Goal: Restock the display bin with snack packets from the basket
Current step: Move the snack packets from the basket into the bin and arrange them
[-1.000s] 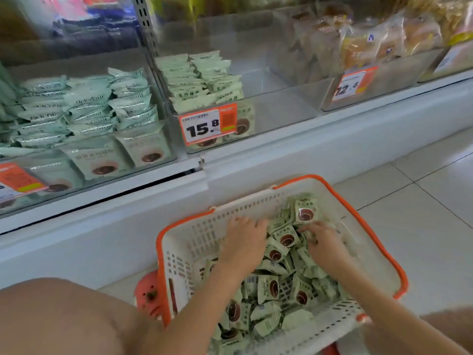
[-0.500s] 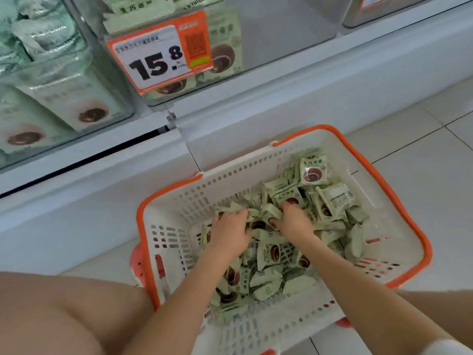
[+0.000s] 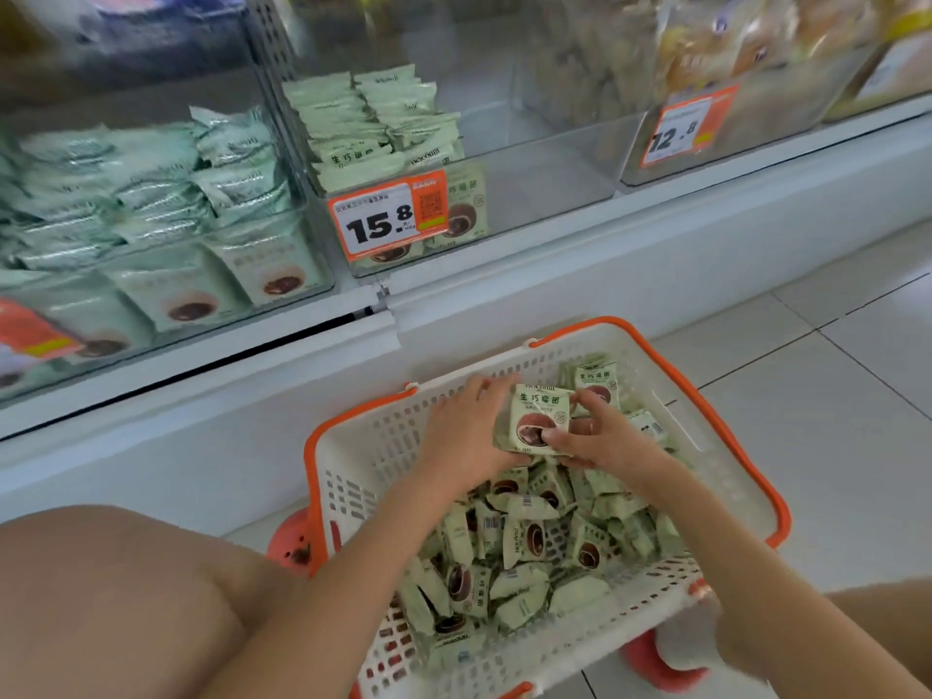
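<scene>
A white basket with an orange rim [image 3: 353, 476] stands on the floor before me, holding several pale green snack packets [image 3: 519, 557]. Above that heap, both hands hold a small stack of green packets [image 3: 537, 418] between them. My left hand [image 3: 464, 431] grips the stack's left side. Pinching its right side is my right hand [image 3: 600, 436], thumb on the front packet. The clear display bin [image 3: 544, 194] with the 15.8 price tag [image 3: 388, 219] sits on the shelf above, with packets stacked at its left and bare floor at its right.
A second bin [image 3: 151, 234] of mint-green packets stands to the left, and a bin [image 3: 756, 93] of wrapped pastries with a 12.8 tag to the right. A white shelf ledge [image 3: 655, 259] runs below the bins. My knees flank the basket on the white tiled floor [image 3: 832, 396].
Both hands dug in the heap before; now they have come up holding a stack of packets above it. The view has tilted up, showing the bins again.
</scene>
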The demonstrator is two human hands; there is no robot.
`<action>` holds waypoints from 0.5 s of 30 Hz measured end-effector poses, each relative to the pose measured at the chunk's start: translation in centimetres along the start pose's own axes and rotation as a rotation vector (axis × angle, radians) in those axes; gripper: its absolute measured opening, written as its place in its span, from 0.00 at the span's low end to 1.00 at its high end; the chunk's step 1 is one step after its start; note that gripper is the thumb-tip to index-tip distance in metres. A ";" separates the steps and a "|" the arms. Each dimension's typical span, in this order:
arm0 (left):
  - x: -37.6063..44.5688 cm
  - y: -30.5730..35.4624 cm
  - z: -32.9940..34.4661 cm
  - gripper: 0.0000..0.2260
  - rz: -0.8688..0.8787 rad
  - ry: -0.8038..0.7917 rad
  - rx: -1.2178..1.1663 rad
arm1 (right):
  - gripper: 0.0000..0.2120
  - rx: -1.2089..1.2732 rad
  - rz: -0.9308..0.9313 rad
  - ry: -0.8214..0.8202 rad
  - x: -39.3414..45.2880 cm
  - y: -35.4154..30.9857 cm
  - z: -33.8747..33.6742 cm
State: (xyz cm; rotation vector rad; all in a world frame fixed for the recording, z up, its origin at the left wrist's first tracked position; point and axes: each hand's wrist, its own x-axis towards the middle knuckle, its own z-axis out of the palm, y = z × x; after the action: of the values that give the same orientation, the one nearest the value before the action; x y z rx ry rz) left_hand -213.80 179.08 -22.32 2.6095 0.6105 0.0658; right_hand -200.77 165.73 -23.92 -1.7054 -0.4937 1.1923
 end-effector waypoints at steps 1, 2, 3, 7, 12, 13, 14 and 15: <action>-0.4 0.6 -1.1 0.39 0.022 0.006 0.025 | 0.22 -0.040 -0.032 -0.006 -0.9 -0.7 0.1; -0.8 1.2 -2.4 0.38 0.045 0.029 0.062 | 0.24 -0.094 -0.092 -0.006 -1.8 -1.7 0.0; -1.0 1.5 -3.3 0.37 0.069 0.052 0.103 | 0.26 -0.136 -0.155 0.005 -2.4 -2.5 -0.1; -2.1 2.4 -6.9 0.34 0.220 0.179 0.276 | 0.24 -0.283 -0.364 0.015 -4.5 -7.8 -0.2; -1.3 2.8 -12.4 0.38 0.386 0.454 0.449 | 0.12 -0.738 -0.514 0.004 -5.1 -16.4 -0.4; -0.7 2.5 -13.7 0.39 0.353 0.510 0.461 | 0.13 -0.784 -0.553 0.080 -4.9 -18.5 -1.0; 0.1 2.0 -14.9 0.40 0.313 0.558 0.464 | 0.15 -0.804 -0.599 0.155 -4.8 -20.7 -1.7; 0.9 1.6 -16.2 0.39 0.269 0.594 0.472 | 0.16 -0.797 -0.647 0.235 -4.3 -22.8 -2.4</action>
State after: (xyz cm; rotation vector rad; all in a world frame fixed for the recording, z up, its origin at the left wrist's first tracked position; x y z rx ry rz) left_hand -214.69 185.01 -7.19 3.1235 0.4996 0.9077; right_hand -196.30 171.78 -1.80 -2.0459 -1.3719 0.3119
